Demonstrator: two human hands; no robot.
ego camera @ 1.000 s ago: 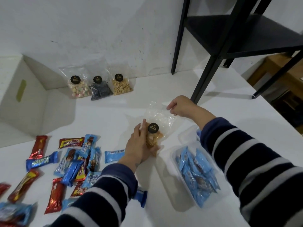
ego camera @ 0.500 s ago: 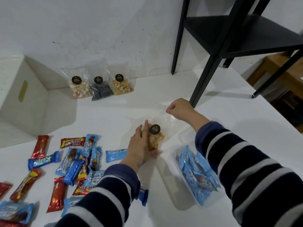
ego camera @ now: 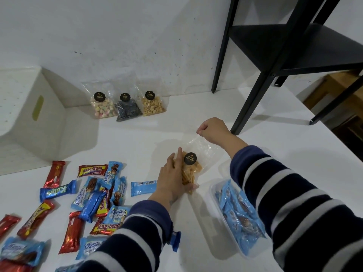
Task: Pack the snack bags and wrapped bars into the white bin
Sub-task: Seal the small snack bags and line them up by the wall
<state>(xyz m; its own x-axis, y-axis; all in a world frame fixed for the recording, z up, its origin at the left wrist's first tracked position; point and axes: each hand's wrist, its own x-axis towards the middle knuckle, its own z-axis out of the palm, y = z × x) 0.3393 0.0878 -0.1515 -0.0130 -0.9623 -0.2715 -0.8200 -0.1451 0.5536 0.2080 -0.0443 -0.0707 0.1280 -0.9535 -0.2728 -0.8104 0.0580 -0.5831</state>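
Note:
A clear snack bag (ego camera: 193, 167) of orange sticks with a round black label stands at the table's middle. My left hand (ego camera: 172, 178) grips its filled lower part from the left. My right hand (ego camera: 213, 130) pinches the bag's empty top edge and holds it up. Three more clear snack bags (ego camera: 127, 106) lean against the back wall. Several red and blue wrapped bars (ego camera: 94, 199) lie scattered at the front left. The white bin (ego camera: 29, 122) stands at the far left, its green handle slot facing me.
A clear plastic container (ego camera: 238, 216) full of blue wrapped snacks lies at the front right under my right forearm. A black metal shelf (ego camera: 253, 107) has its legs on the table at the back right. A blue clip (ego camera: 175, 240) sits beside my left sleeve.
My right hand has pulled the bag's top edge up and away from me. The left hand keeps its grip on the bag's lower part, and the bag stands more upright.

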